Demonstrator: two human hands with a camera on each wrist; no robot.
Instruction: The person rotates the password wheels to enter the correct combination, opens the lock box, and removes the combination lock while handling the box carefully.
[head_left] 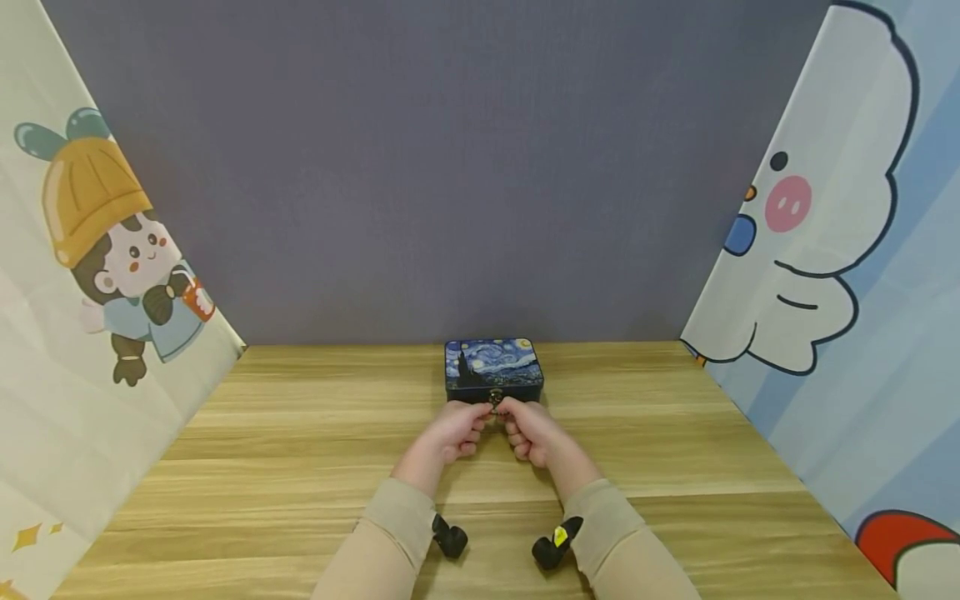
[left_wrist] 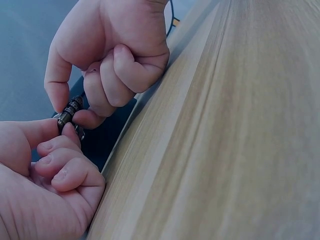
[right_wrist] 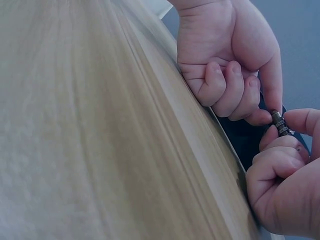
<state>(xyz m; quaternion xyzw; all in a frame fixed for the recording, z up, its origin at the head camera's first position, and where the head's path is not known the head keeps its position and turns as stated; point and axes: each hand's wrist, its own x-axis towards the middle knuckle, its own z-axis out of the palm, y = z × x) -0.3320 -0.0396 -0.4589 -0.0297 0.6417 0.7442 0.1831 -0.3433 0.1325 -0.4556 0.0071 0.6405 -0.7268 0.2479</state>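
A small tin box (head_left: 492, 364) with a swirling blue night-sky picture on its lid sits shut at the back of the table. A brass-coloured clasp (head_left: 496, 397) is on its front. At that clasp, a small dark cylindrical combination padlock (left_wrist: 70, 111) with ringed dials is held between both hands. My left hand (head_left: 457, 429) pinches one end of the padlock between thumb and index finger, the other fingers curled in. My right hand (head_left: 531, 431) pinches its opposite end in the same way. The fingertips hide parts of the padlock, and any digits are too small to read.
The wood-grain table (head_left: 315, 483) stretches around the box. A grey panel (head_left: 465, 167) rises behind it. Cartoon-printed curtains stand at the left (head_left: 45, 375) and right (head_left: 810, 317). Black wrist cameras hang from both sleeves.
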